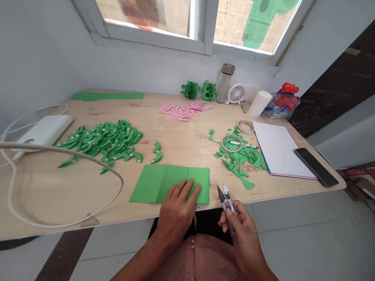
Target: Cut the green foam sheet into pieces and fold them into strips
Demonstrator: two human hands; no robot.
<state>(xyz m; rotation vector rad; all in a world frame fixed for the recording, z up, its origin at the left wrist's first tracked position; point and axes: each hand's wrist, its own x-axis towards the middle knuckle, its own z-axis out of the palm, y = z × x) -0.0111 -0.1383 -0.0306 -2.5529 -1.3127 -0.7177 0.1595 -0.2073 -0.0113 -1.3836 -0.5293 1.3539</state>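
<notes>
A creased sheet of green paper point(148, 183) lies at the table's front edge. Pressing flat on its right part is my left hand point(178, 203), fingers stretched out. My right hand point(241, 230) grips a pair of thread snips point(228, 205), whose two blades stand apart and point away from me, just right of the paper. Beyond the sheet rests one wavy green paper cutout point(157, 153) with white patches. A heap of similar green cutouts point(102, 140) spreads to its left. Green paper scraps point(241, 158) are piled at the right.
Rolls of tape point(231, 143) sit on the scraps. White paper point(285, 150) and a phone point(316, 166) lie at right. Pink cutouts point(186, 110), a glass bottle point(224, 84) and a small fan point(236, 93) are farther back. A white cable point(117, 195) loops over the left side.
</notes>
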